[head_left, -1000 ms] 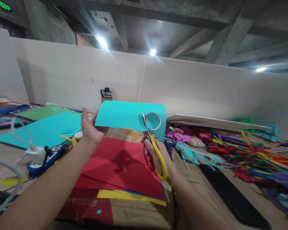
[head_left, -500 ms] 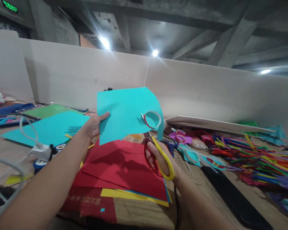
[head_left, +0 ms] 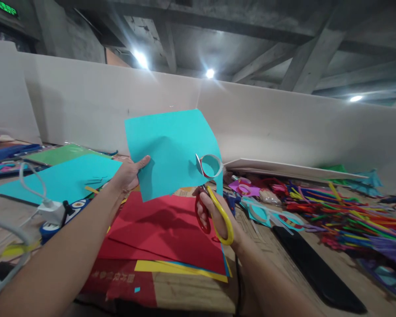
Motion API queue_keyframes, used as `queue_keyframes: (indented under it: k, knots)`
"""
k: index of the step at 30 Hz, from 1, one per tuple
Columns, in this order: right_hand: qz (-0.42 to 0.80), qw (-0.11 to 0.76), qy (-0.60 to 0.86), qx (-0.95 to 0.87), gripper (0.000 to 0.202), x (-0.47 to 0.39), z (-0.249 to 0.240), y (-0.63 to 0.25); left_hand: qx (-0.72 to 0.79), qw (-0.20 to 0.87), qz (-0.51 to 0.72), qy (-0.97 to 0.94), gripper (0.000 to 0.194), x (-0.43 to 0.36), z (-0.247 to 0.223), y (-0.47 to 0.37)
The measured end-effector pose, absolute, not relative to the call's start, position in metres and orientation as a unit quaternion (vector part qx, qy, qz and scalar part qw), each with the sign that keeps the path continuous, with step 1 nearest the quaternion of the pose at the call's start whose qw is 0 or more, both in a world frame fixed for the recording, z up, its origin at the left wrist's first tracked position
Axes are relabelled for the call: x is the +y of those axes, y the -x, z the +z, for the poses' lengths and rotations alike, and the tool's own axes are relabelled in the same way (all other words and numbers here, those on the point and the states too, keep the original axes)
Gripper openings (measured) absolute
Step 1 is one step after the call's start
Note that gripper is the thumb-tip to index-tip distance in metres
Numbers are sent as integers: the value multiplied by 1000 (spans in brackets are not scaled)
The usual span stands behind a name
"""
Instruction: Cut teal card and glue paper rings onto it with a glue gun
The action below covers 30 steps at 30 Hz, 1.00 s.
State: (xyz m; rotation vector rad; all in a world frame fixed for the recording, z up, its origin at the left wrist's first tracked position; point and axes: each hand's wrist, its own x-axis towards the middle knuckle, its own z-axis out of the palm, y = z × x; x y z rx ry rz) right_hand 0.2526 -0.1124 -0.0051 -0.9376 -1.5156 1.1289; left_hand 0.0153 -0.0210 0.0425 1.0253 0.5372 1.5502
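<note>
Starting at the front edge of the cardboard box: printed red toward the left corner, with white Chinese characters too soft to read fully, and dotted with a tiny cyan scrap. Stacked above that, yellow paper and smooth red paper, under crisp shadows. Off past the box's right edge, on the brown table, a long black slab.

Now to the right hand: curled snugly round yellow-and-red-handled scissors, one metal blade pointing up. Across in the left hand, pinching with thumb in front: the cyan sheet, held up over the box's far edge, bowing at its right side. Against it, near the blade, a white ring, red inside; impossible to tell how supported.

Out by the table's right edge, fuzzy multicoloured pipe cleaners; over left, a white plug. Beyond, a plain pale partition, then rough concrete beams, glaring ceiling lights and a green sign reading EXIT.
</note>
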Motion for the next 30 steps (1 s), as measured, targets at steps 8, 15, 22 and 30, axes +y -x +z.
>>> queue_keyframes:
  k: [8, 15, 22, 30]
  knots:
    - [465, 507, 381, -617, 35, -113, -2, -253, 234, 547, 644, -481, 49, -21, 38, -18]
    - [462, 514, 388, -610, 35, -116, 0, -251, 218, 544, 644, -492, 53, -20, 37, -17]
    - [449, 534, 397, -597, 28, -116, 2, -250, 219, 557, 655, -461, 48, -21, 34, -22]
    - [471, 562, 391, -556, 28, -112, 0, -253, 210, 612, 620, -444, 48, -25, 26, -30]
